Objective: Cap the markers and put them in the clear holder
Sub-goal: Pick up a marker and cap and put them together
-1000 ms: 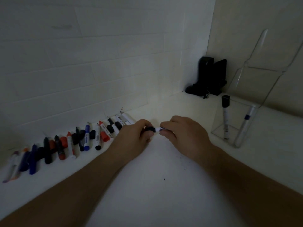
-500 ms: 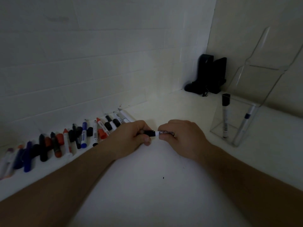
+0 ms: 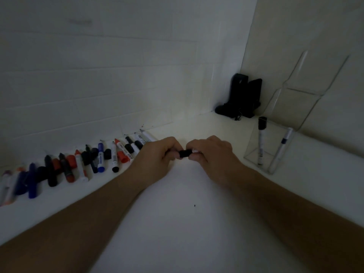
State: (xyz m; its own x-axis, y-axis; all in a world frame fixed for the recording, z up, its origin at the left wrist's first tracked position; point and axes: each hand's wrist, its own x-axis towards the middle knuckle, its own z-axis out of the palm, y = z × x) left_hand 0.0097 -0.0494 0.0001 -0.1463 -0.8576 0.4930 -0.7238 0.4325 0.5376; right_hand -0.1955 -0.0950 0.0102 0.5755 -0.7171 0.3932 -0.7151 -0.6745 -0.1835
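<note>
My left hand [image 3: 157, 154] pinches the black cap [image 3: 185, 153], my right hand [image 3: 211, 154] grips the marker [image 3: 196, 151] above the surface [image 3: 177, 223]

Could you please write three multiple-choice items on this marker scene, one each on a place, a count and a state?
1. Where does the clear holder stand?
A. right of the hands
B. left of the marker row
C. on the wall

2. How many markers are in it?
A. none
B. two
C. five

3. What do the hands do?
A. rest flat
B. hold one marker between them
C. lift the holder

Answers:
1 A, it stands beyond the right hand.
2 B, one black-capped marker and one pale marker lean inside.
3 B, the left hand and the right grip the black-capped marker in hand.
</note>
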